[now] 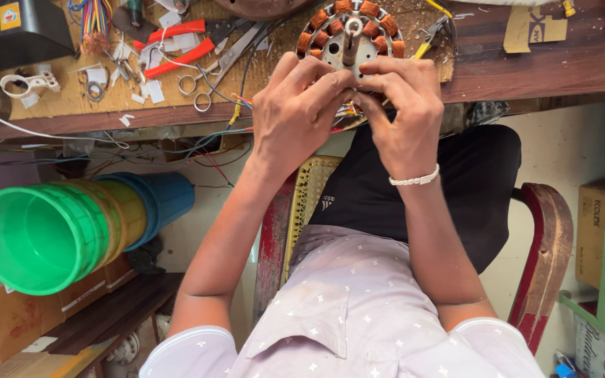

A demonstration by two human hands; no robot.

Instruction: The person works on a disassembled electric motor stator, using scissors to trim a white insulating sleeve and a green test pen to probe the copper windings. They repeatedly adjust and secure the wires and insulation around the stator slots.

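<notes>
Both hands meet at the near rim of the stator (350, 31), 6 o'clock side of the disc. Left hand (301, 105): grip closed, fingertips pinched on the rim edge next to the right hand's; what exactly sits between the fingertips is too small to tell. Right hand (402, 112): grip closed too, thumb and forefinger curled onto the same spot, fingertips touching the left's. White bead bracelet (414, 180) on the right wrist.

Stator: round metal disc with copper-brown wound coils around the rim from roughly 9 to 3 o'clock, a centre shaft standing up, holes in the plate. It lies on the counter (582, 63), at the near edge, partly on a brown cardboard sheet (64, 91). Thin coloured wires (241, 105) trail off it at 8 o'clock over the counter edge.

Outward, at 9–10 o'clock from the stator: scissors (208, 80), red-handled cutters (176, 42), a bundle of coloured wires (96, 21), white paper scraps. Yellow-handled pliers (430, 38) at 3 o'clock, just beside the rim. Black box (15, 28) at far 9 o'clock.

Below the counter: stacked plastic buckets (43, 234) lying on their side, green outermost, at 8 o'clock from the hands. Person sits on a red-framed chair (547, 252), dark trousers, pale starred shirt.
</notes>
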